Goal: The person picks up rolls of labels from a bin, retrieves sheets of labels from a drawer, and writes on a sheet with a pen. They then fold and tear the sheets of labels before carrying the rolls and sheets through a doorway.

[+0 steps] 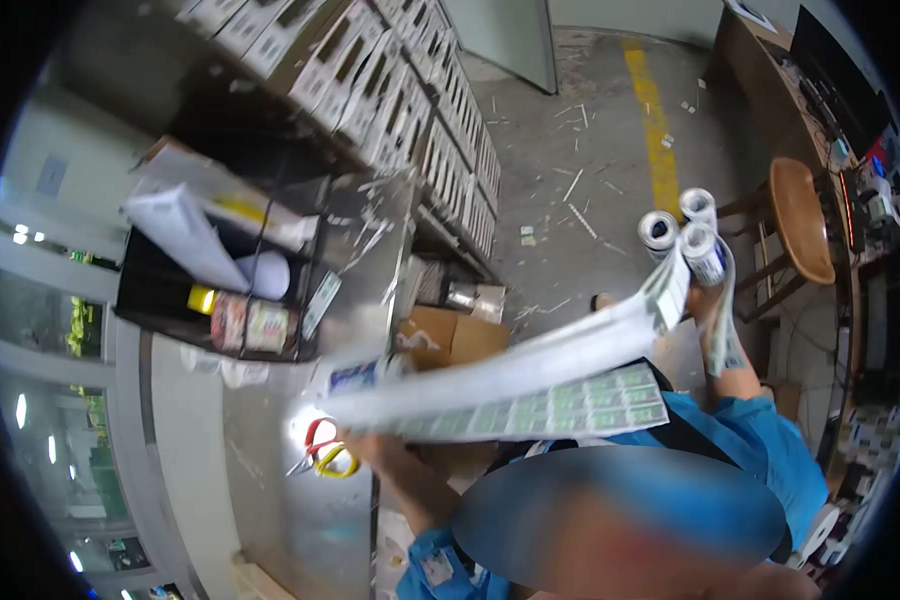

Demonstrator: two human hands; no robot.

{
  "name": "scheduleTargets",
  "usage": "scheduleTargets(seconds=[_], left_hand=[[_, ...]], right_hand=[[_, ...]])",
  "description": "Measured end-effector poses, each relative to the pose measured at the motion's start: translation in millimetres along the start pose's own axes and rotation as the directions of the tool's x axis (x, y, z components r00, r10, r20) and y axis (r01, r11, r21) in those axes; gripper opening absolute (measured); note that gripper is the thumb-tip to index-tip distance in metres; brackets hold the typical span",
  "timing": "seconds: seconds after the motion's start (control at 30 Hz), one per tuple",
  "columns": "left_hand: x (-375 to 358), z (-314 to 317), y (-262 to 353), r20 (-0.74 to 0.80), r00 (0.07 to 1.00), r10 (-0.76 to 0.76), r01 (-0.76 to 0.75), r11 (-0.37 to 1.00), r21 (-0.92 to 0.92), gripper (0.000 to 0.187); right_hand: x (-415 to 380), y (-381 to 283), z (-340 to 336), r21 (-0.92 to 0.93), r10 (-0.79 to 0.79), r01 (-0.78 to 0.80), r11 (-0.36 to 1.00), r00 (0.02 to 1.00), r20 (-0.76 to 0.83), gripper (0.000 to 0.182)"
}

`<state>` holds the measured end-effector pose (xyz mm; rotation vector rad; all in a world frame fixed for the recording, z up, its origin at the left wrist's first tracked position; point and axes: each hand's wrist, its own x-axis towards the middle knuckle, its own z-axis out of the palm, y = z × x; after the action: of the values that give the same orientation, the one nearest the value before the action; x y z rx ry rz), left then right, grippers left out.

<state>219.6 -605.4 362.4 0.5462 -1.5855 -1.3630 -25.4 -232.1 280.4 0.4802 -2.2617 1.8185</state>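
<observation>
A long band of printed labels (pixel 530 408), white with green print, stretches between my two hands and is partly smeared by motion. My left hand (pixel 370 446) is closed at the band's left end, its fingers mostly hidden beneath it. Right beside it, scissors (pixel 332 450) with red and yellow handles lie on the metal table. A blurred roll with blue print (pixel 355 377) is just above the band's left end. On the right, my right hand (pixel 708 298) is closed around a bunch of label rolls (pixel 703 252). Loose strips trail down from these rolls past my forearm.
A black bin (pixel 160 290) with papers and a yellow-capped bottle stands on the metal table (pixel 270 500). Behind it rises a rack of white boxes (pixel 370 90). A cardboard box (pixel 455 335) sits below. Right: wooden stool (pixel 800 220), desk with monitor. Paper scraps litter the floor.
</observation>
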Motion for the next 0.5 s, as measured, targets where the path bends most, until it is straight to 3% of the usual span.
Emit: scheduleTargets(seconds=[0.03,0.1,0.17,0.2,0.23,0.27,0.3,0.33,0.37,0.43,0.5], left_hand=[[4.9,48.2,-11.1,0.024,0.975,-0.219,0.221,0.967,-0.127,0.025],[24.2,142.2,-44.2,0.110,0.963,-0.247,0.266,0.935,-0.234,0.031],[43.5,218.5,-76.9,0.201,0.885,-0.419,0.442,0.892,-0.089,0.027],[53.2,258.9,-97.7,0.266,0.871,-0.413,0.459,0.877,-0.140,0.024],[61.5,297.8,-121.3,0.329,0.851,-0.409,0.482,0.857,-0.183,0.023],[71.1,331.4,-149.0,0.371,0.824,-0.428,0.517,0.836,-0.185,0.023],[78.5,362.9,-172.7,0.413,0.790,-0.454,0.560,0.808,-0.183,0.023],[88.2,400.2,-181.3,0.418,0.808,-0.415,0.559,0.763,-0.324,0.023],[98.4,431.9,-190.7,0.431,0.824,-0.368,0.550,0.701,-0.453,0.023],[125.7,479.9,-224.8,0.453,0.803,-0.387,0.581,0.677,-0.452,0.023],[161.7,522.3,-256.4,0.499,0.710,-0.497,0.703,0.549,-0.453,0.021]], right_hand=[[15.6,-30.0,-16.9,-0.190,-0.134,0.121,0.974,0.990,-0.053,0.039],[51.3,-2.0,-53.2,-0.215,-0.104,0.069,0.974,0.983,-0.155,0.041],[106.1,17.5,-85.9,-0.339,-0.160,0.109,0.934,0.979,-0.127,0.041],[128.2,66.3,-109.7,0.211,0.057,-0.013,0.977,0.978,-0.201,0.039],[156.8,119.6,-127.7,0.693,0.309,-0.141,0.707,0.943,-0.123,0.037],[195.7,146.7,-128.4,0.692,0.294,-0.162,0.703,0.953,-0.076,0.037],[233.4,171.6,-131.6,0.831,0.369,-0.216,0.513,0.929,0.015,0.036],[262.3,194.4,-137.4,0.918,0.442,-0.262,0.296,0.890,0.111,0.035],[286.6,211.0,-142.4,0.961,0.501,-0.268,0.068,0.842,0.199,0.034],[348.9,242.1,-147.1,0.911,0.530,-0.163,-0.378,0.769,0.357,0.032],[428.0,214.2,-101.0,0.861,0.541,-0.151,-0.486,0.722,0.432,0.026]])
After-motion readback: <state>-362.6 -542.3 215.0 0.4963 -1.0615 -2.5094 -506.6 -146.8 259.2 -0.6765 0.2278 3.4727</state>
